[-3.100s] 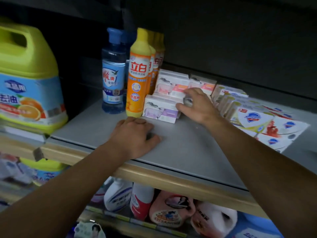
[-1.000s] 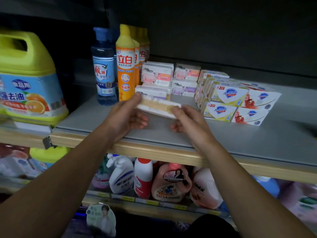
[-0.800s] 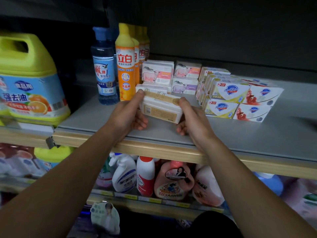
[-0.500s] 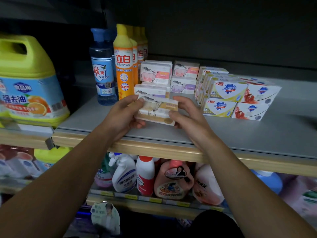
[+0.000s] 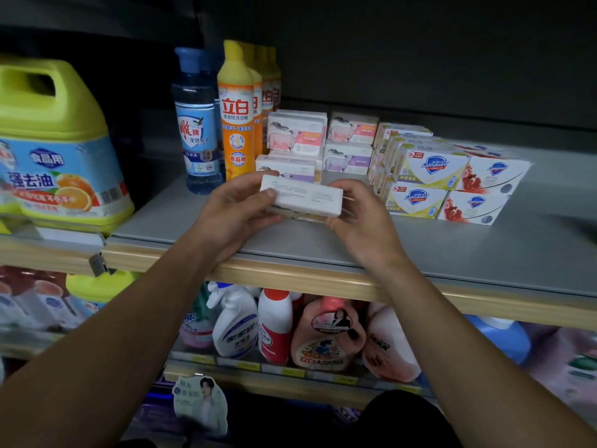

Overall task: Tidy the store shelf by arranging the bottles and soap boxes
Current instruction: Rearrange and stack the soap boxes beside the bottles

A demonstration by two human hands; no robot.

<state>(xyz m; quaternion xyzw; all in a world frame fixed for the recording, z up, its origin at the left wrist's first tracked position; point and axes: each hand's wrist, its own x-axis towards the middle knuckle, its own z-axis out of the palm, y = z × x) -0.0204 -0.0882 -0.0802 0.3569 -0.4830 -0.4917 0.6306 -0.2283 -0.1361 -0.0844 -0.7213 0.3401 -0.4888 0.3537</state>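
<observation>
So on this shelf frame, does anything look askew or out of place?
Mainly the soap box: it is off the shelf, gripped by the left hand and right hand, plain printed side up. The Safeguard boxes sit angled rather than square to the shelf edge.

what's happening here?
A person is tidying a store shelf. Both hands, left hand and right hand, hold one white soap box by its ends, above the shelf's front. Behind it sit stacked sheep-print soap boxes, dish-soap bottles to the left, Safeguard boxes to the right.
</observation>
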